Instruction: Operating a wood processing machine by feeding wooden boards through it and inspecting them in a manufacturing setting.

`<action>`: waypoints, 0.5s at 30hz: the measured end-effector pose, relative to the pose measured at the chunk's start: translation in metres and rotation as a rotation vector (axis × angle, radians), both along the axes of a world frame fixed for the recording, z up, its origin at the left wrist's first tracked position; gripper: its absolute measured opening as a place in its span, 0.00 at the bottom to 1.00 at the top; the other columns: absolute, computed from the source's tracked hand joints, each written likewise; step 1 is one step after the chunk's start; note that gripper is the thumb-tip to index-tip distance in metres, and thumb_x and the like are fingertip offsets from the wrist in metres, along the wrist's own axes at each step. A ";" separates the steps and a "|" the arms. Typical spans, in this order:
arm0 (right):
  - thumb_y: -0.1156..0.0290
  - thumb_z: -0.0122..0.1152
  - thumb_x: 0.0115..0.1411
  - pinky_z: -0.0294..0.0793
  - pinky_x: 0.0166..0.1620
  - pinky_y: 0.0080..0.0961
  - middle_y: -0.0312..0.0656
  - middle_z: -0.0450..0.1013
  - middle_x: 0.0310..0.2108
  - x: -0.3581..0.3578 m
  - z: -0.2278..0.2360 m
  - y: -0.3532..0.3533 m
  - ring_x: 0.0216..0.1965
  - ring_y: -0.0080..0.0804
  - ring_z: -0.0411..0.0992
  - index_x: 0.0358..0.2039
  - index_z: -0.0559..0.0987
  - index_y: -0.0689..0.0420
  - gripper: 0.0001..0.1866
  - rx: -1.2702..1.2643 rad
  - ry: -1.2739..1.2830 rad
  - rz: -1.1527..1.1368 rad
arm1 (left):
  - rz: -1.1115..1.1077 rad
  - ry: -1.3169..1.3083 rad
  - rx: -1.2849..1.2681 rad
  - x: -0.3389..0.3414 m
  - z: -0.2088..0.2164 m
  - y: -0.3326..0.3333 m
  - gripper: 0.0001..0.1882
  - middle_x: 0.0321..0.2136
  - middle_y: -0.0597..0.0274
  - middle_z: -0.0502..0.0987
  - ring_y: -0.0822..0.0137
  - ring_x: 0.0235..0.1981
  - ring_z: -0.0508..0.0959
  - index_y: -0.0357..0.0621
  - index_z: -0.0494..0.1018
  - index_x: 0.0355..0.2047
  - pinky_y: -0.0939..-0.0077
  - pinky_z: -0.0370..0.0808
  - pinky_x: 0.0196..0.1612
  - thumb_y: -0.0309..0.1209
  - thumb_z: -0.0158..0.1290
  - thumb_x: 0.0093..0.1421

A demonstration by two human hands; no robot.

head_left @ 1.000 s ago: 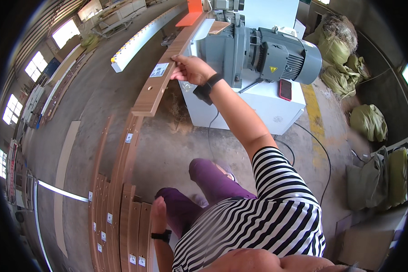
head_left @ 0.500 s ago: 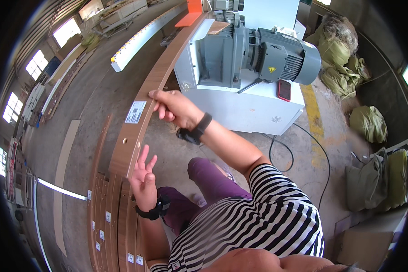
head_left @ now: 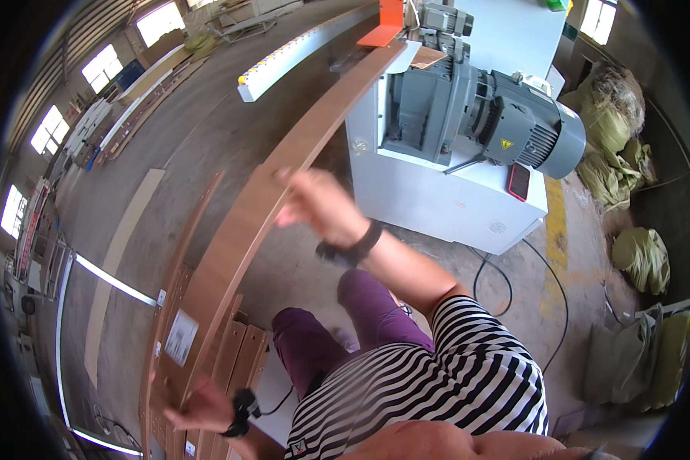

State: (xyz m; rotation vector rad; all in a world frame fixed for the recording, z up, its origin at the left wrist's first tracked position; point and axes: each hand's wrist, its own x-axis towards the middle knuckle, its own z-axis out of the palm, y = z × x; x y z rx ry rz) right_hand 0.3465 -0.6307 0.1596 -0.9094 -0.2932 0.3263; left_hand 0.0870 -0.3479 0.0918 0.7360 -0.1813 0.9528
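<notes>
A long brown wood-grain board (head_left: 261, 203) runs from the machine at the top down to the lower left, with a white label (head_left: 181, 337) near its close end. My right hand (head_left: 322, 207), slightly blurred, grips the board's right edge about midway, thumb on top and fingers under the edge. At the close end my left hand (head_left: 203, 406) is closed around the board's end, its fingers smeared by motion. Beneath this end lies a stack of similar brown boards (head_left: 241, 353) with drilled holes and small labels.
A white machine cabinet (head_left: 437, 203) with a grey motor (head_left: 525, 123) stands ahead right, a phone (head_left: 518, 182) on it. An orange guard (head_left: 381, 34) and a white roller rail (head_left: 284, 65) are at the far end. Sacks (head_left: 640, 261) line the right; a black cable (head_left: 563, 307) crosses the floor.
The board has slid toward me, its label now much lower. My left hand has moved down with its end and closed on it. The view has shifted left.
</notes>
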 end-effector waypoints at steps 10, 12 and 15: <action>0.65 0.50 0.64 0.77 0.46 0.32 0.52 0.75 0.37 -0.008 -0.049 -0.005 0.38 0.40 0.76 0.40 0.73 0.71 0.18 -0.019 -0.080 0.232 | -0.007 0.271 -0.290 -0.078 -0.092 0.084 0.21 0.41 0.63 0.76 0.74 0.30 0.71 0.41 0.68 0.50 0.82 0.66 0.29 0.38 0.53 0.60; 0.71 0.51 0.63 0.76 0.48 0.34 0.49 0.74 0.35 -0.016 -0.082 0.015 0.40 0.40 0.76 0.37 0.74 0.69 0.12 0.076 -0.072 0.383 | 0.114 0.409 -0.300 -0.084 -0.091 0.059 0.20 0.43 0.61 0.75 0.72 0.35 0.73 0.39 0.68 0.51 0.79 0.70 0.39 0.36 0.52 0.61; 0.69 0.53 0.62 0.76 0.47 0.28 0.45 0.74 0.36 -0.050 -0.113 0.064 0.39 0.33 0.75 0.35 0.75 0.70 0.13 -0.053 -0.101 0.562 | 0.092 0.437 -0.390 -0.075 -0.106 0.031 0.21 0.49 0.59 0.73 0.69 0.44 0.73 0.36 0.67 0.52 0.74 0.69 0.50 0.34 0.51 0.61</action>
